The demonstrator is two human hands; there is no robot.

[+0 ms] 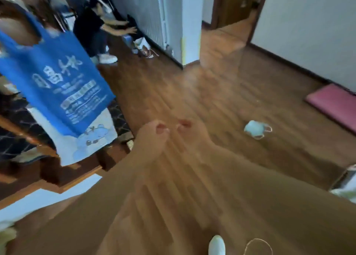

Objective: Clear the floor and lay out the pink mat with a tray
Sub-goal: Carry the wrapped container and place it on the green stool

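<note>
left hand (pixel 152 137), right hand (pixel 189 128) holding fingers curled in, seemingly gripping nothing (heavy blur) | face mask (pixel 254 129) lying right of fingers | pink mat (pixel 335 102) lying farther right

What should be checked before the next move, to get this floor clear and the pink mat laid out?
1. Floor clear: not ok. A face mask lies on the bare wood.
2. Pink mat found: ok. It lies by the right wall, not yet moved to open floor.
3. Tray in sight: not ok. None shows.
4. Hands free: cannot tell. The left hand and right hand are blurred.
5. Other person out of the way: ok. They crouch far off at the back.
6. Blue bag secure: cannot tell what holds it.
</note>
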